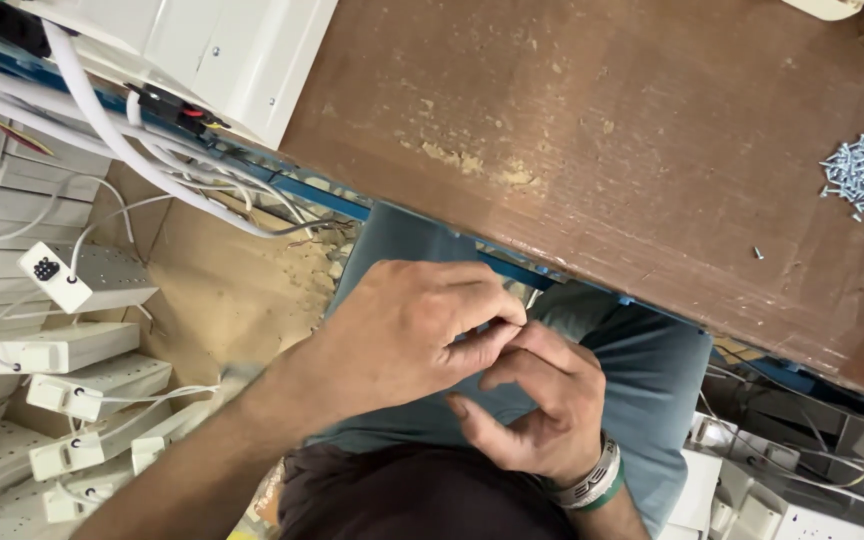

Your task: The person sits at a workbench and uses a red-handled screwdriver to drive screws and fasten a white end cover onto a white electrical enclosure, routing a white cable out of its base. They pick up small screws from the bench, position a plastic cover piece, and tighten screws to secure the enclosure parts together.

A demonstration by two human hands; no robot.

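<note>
My left hand (402, 335) and right hand (537, 400) meet fingertip to fingertip over my lap, pinching something too small to identify. Beyond them: brown table (592, 130), loose screw pile (862, 185), white boxes (82, 385) at left.

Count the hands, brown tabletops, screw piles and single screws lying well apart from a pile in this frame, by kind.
Hands: 2, left hand and right hand, fingertips meeting
Brown tabletop: 1
Screw pile: 1
Stray screw: 1
Total: 5
</note>
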